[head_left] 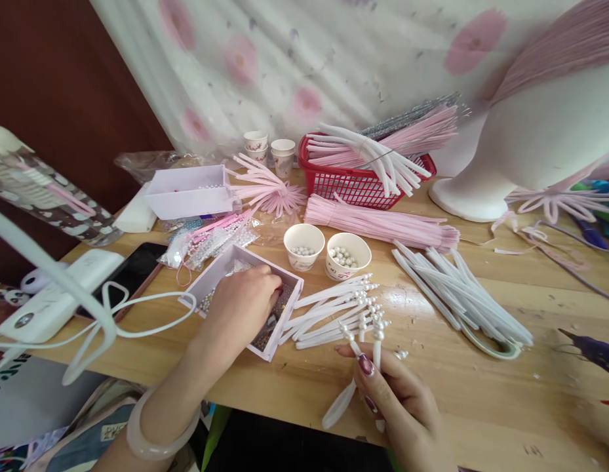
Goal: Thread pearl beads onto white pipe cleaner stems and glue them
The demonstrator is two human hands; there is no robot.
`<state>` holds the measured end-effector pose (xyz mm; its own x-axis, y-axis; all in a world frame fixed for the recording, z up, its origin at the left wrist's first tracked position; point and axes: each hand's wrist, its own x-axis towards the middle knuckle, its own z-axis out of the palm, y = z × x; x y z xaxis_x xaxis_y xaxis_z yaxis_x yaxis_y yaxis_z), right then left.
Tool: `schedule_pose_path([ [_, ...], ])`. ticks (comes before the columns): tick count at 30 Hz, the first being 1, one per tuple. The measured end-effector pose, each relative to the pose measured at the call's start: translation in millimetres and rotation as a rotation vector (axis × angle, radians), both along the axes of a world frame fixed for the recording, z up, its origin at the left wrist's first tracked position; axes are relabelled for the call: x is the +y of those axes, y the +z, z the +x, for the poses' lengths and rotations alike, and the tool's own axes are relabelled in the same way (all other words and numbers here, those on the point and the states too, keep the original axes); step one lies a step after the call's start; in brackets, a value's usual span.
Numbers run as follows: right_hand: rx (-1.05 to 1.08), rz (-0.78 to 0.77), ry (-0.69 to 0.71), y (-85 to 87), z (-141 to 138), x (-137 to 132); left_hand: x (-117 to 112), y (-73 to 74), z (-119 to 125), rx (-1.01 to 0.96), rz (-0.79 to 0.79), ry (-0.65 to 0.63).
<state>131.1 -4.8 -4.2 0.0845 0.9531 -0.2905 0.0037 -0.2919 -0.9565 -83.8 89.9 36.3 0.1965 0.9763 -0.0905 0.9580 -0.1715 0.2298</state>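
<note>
My left hand (245, 303) reaches into a small lilac box (290, 311) of beads, with its fingers curled down; the fingertips are hidden. My right hand (402, 400) pinches white pipe cleaners (377, 354), held upright, with pearl beads at their top ends. Just beyond it, several white pipe cleaners (314, 321) with pearl tips lie in a row on the wooden table (481, 406). Two paper cups stand behind them: the left cup (295, 260) has small pale beads, and the right cup (363, 265) has larger pearls.
A red basket (343, 190) of pipe cleaners stands behind, with a pink bundle (377, 223) before it. White pipe cleaners (466, 301) lie at right, near a glue gun (592, 351) and a white mannequin head (545, 124). A phone (132, 272), power bank (61, 295) and looped cable (151, 328) occupy the left.
</note>
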Motion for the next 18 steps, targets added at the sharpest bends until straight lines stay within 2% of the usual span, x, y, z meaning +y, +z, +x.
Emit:
schedule_pose_path([
  [6,0.065,0.008,0.007,3.0,-0.5,1.3,2.6,-4.4,-1.9,0.009,-0.014,-0.004],
  [10,0.072,0.038,0.005,3.8,1.7,1.0,-5.3,6.4,-6.0,-0.087,0.007,0.013],
  [11,0.051,0.063,0.003,3.9,3.0,0.2,-10.5,10.9,-6.1,-0.189,0.017,0.036],
  [13,0.011,0.136,0.012,5.0,5.4,-2.3,-24.2,19.0,-2.8,-0.560,0.009,0.112],
  [16,0.018,0.194,0.005,11.5,4.5,-9.3,-45.3,22.3,13.6,-1.200,-0.207,0.204],
  [18,0.039,0.196,-0.025,18.4,-0.6,-15.6,-55.2,16.5,30.1,-1.543,-0.394,0.193],
])
